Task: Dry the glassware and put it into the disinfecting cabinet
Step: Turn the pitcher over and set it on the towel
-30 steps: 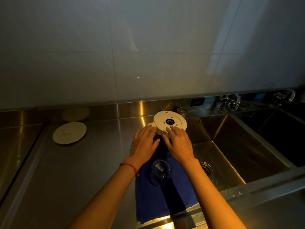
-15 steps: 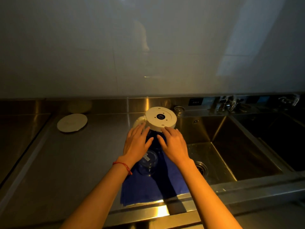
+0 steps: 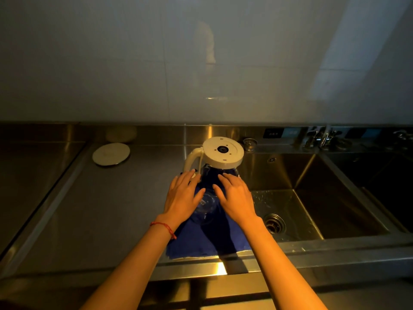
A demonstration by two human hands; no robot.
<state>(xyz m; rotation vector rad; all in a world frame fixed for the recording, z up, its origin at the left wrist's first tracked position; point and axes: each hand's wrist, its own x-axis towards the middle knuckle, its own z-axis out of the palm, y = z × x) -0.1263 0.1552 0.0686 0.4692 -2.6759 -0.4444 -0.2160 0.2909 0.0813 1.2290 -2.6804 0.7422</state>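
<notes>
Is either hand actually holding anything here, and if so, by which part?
Nothing is held. Both the left hand and right hand lie open, fingers spread, over the blue cloth before the upturned glass kettle.

Hands [image 3: 207,198] cover the kettle's [image 3: 220,166] glass bottom — contact unclear

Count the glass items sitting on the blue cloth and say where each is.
2. An upside-down glass kettle stands at the far end of the blue cloth, white base up. A small clear glass sits nearer, between the left hand and right hand. The hands may hide more.
</notes>
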